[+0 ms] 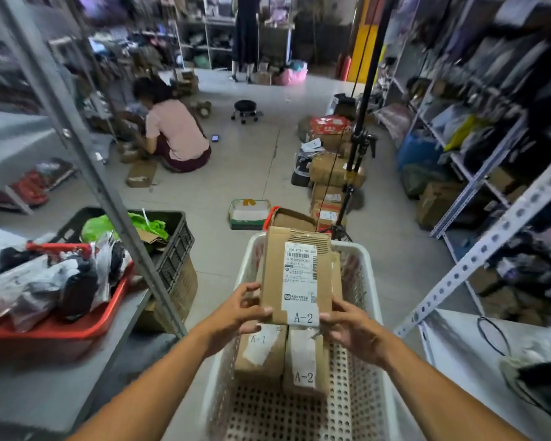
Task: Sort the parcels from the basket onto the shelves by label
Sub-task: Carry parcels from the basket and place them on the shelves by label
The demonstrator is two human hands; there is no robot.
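Held parcel: a flat cardboard box (295, 275) with a white shipping label and a tag reading A-2 at its near end, held up above the white basket, its long side running away from the person.
Left hand: the left hand (240, 308) grips the box's near left corner, thumb on top of the cardboard, fingers curled round the edge and under it.
Right hand: the right hand (347, 326) grips the near right corner beside the A-2 tag, thumb at the box's edge, fingers curled underneath.
Basket: a white perforated plastic basket (358, 361) directly below the held box, in front of the person.
Parcels in basket: a box marked A-1 (260, 351) on the left and a second box marked A-2 (306, 364) touching it on the right, both lying flat; more cardboard shows behind them under the held box.
Left shelf: a grey metal shelf (45, 377) with a slanted upright; on it sits a red tray (61, 332) heaped with plastic-wrapped packages.
Black crate: a black slatted crate (175, 246) on the floor just beyond the shelf upright, holding green plastic and cardboard.
Right shelves: a perforated-angle metal rack (477, 253) stocked with bags and cartons, blurred; a white surface with a black cable lies near the right edge.
Floor ahead: a pile of cartons (331, 173) beside a black tripod stand (360, 135), and a small green-edged box (248, 213) lying alone.
People: a person in a pink top (175, 132) crouches at the left shelving among parcels; another person stands far back by the rear shelves.
Stool: a low black wheeled stool (245, 109) in the middle of the floor.
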